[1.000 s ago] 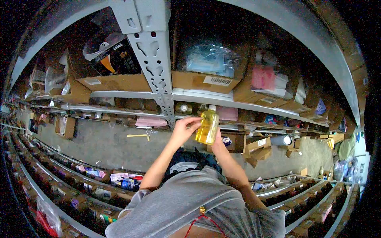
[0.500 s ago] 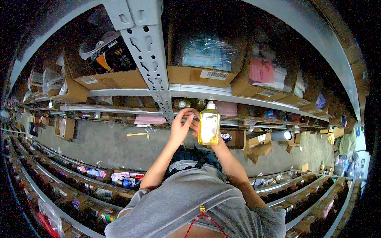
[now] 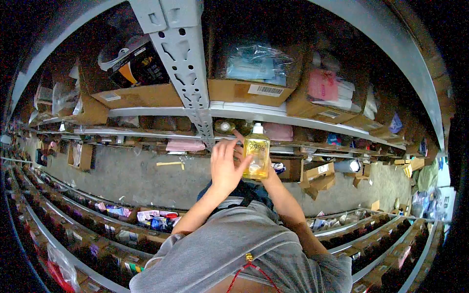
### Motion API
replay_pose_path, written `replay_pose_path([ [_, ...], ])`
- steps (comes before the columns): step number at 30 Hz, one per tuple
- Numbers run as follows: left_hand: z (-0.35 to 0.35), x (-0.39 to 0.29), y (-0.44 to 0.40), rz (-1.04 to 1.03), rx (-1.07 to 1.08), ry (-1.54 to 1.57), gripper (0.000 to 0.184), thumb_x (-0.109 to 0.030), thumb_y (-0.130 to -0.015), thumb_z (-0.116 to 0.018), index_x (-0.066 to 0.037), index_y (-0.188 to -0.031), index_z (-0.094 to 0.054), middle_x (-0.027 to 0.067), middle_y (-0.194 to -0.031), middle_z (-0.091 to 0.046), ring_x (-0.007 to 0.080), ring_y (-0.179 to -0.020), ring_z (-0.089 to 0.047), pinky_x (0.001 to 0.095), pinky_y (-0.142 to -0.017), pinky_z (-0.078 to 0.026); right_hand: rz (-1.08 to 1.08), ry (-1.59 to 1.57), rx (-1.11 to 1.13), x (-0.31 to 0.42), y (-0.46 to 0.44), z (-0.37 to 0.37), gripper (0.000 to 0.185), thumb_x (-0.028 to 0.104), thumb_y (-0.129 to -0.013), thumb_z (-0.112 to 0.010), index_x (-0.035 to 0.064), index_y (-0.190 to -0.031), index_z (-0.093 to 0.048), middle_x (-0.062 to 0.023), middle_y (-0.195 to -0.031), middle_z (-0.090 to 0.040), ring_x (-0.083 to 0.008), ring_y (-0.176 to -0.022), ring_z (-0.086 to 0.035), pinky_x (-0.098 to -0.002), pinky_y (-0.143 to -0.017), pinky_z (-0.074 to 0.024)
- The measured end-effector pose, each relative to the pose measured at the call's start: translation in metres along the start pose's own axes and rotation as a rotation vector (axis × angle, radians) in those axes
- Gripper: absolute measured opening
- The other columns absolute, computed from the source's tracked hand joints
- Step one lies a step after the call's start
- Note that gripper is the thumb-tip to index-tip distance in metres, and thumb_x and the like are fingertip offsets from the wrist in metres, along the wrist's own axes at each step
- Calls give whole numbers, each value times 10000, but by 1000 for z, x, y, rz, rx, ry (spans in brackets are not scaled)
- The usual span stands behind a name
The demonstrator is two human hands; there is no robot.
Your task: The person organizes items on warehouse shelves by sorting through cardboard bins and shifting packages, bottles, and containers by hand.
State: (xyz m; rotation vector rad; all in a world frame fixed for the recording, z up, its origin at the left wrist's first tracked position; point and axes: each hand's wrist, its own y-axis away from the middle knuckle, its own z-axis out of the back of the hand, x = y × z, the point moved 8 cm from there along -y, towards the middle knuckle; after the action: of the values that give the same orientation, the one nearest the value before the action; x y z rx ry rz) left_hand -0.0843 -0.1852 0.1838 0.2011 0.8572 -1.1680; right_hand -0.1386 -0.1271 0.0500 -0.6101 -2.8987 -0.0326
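A clear bottle of yellow liquid with a white cap stands upright before my chest, its face marked "99%". My right hand is mostly hidden behind the bottle and holds it; some fingers show past its left edge. On the left side, my left hand has its fingers raised and apart, with the thumb at the front of the bottle. Just beyond the hands, another bottle with a white cap lies on the lower shelf.
Ahead rises a grey metal upright. Cardboard boxes hold a blue packet in plastic and pink packs. Pink material sits lower down. An opened carton is at the right, and more shelf rows run behind me.
The bottle has turned from tilted to upright, and its marked face now shows. My left hand has come round with its back to the camera, thumb against the bottle.
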Motion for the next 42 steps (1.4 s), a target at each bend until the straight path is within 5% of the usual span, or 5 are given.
replay_pose_path([
  [10,-58,50,12,285,235,424,794,-275,-498,-778,57,-1101,-381,209,-997,-518,304,-927,-524,354,-795,-427,40,867,-658,20,21,19,477,402,-874,-360,74,-1220,-365,-76,-1154,-471,-189,-1048,-455,-318,-893,-361],
  [14,-56,71,25,374,244,459,812,-262,-480,-793,48,-1106,-377,189,-990,-531,280,-915,-532,343,-788,-432,455,1746,-701,83,10,-17,355,215,-763,-573,9,-1043,-501,-206,-1007,-525,-290,-937,-511,-340,-770,-424],
  [22,-50,85,24,355,215,343,824,-246,-452,-804,24,-1101,-374,193,-1002,-520,294,-935,-520,349,-807,-426,192,2992,-312,85,-49,-18,354,127,-696,-526,43,-1040,-522,-197,-1095,-489,-343,-1048,-438,-472,-899,-326],
  [30,-48,98,33,371,205,309,838,-264,-442,-805,26,-1101,-377,212,-1011,-513,325,-958,-505,364,-818,-415,-189,2731,-377,93,-61,-9,642,301,-665,-621,24,-1192,-380,-218,-1243,-335,-370,-1165,-290,-406,-967,-250],
  [42,-52,89,31,358,210,344,842,-256,-442,-803,28,-1108,-373,202,-998,-521,310,-942,-512,357,-821,-416,594,2567,-226,70,-115,-20,333,243,-741,-546,64,-1020,-525,-143,-1045,-523,-323,-996,-459,-409,-871,-337],
])
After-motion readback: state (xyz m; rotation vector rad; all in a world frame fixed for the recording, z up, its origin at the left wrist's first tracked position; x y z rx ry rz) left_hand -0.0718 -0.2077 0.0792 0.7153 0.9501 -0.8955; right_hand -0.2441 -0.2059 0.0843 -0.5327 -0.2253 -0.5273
